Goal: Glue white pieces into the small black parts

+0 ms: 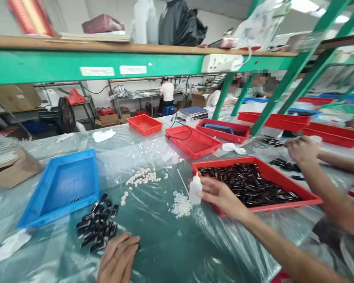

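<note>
**Small black parts and a white bottle on a plastic-covered surface**

While the left hand (118, 257) lies flat and open at the lower edge of the view, its fingertips touch the near edge of a pile of small black parts (98, 226) heaped on the plastic-covered surface (165, 243). The hand is cut off at the wrist by the frame, so its underside cannot be seen. Left of the pile, and just beside it, stands a blue tray (60, 186), tilted toward the camera and nearly bare inside (one dark sliver lies near its lower wall, too small to identify).

Toward the middle lie two scatters of small white pieces (141, 177), one loose row farther off and one denser heap (180, 205) nearer the bottle; their shape is hard to make out.

The right hand (220, 196) reaches in from the right, fingers closed round a small white squeeze bottle (195, 189) that stands upright with its nozzle up, just off the near left corner of a red tray (301, 192). That tray is filled with many more black parts (247, 184), glossy and jumbled.

Farther right, another person's hand (302, 149) is closed over something that cannot be identified. Beyond stand more red trays (193, 142), holding a black cable.
</note>
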Available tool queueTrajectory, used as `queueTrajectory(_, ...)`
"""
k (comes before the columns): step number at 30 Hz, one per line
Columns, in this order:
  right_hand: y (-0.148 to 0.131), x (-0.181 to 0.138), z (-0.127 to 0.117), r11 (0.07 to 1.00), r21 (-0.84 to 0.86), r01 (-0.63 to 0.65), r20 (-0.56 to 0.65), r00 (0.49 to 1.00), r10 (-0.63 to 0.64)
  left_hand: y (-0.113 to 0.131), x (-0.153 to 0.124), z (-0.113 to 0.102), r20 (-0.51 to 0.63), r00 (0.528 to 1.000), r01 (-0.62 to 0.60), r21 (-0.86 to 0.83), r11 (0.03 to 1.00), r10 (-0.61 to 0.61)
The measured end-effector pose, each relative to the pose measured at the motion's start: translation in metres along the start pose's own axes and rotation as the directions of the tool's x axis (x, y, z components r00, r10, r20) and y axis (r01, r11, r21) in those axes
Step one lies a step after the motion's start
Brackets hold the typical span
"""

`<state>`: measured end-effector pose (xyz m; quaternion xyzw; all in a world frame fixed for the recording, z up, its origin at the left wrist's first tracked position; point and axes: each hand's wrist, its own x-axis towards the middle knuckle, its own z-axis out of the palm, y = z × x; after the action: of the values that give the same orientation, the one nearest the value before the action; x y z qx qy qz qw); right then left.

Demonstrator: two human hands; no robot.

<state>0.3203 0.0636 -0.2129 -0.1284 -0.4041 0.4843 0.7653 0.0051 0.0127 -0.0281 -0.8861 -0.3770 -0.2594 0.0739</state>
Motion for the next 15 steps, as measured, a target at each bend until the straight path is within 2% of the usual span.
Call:
queueTrajectory(1, 0.012, -0.009, 0.017, 0.999, 0.032, -0.038, 0.057, 0.998, 0.036, -0.002, -0.002, -0.001, 0.020, 0.998, -0.052, 0.026, 0.998, 0.052)
queueTrajectory(3, 0.024, -0.020, 0.050, 0.995, 0.081, -0.057, 0.162, 0.986, 0.044, -0.003, -0.002, -0.005, 0.174, 0.963, -0.234, 0.158, 0.959, 0.206)
queueTrajectory(6, 0.019, -0.012, 0.093, 0.975, 0.213, -0.056, 0.296, 0.955, -0.010, 0.002, 0.005, -0.013, 0.157, 0.958, -0.264, 0.174, 0.949, 0.238)
queueTrajectory(8, 0.007, 0.005, 0.114, 0.963, 0.271, -0.006, 0.305, 0.949, -0.080, 0.007, 0.010, -0.017, 0.075, 0.980, -0.193, 0.097, 0.976, 0.186)
queueTrajectory(11, -0.008, 0.031, 0.132, 0.974, 0.181, 0.134, 0.176, 0.970, -0.166, 0.016, 0.015, -0.025, -0.051, 0.999, 0.008, -0.034, 0.999, -0.010)
queueTrajectory(13, -0.007, 0.037, 0.138, 0.970, 0.176, 0.170, 0.093, 0.978, -0.188, 0.020, 0.015, -0.031, -0.068, 0.993, 0.093, -0.063, 0.994, -0.097)
queueTrajectory(15, 0.004, 0.034, 0.142, 0.960, 0.219, 0.173, 0.034, 0.982, -0.185, 0.021, 0.011, -0.038, 0.000, 0.991, 0.136, -0.067, 0.988, -0.137)
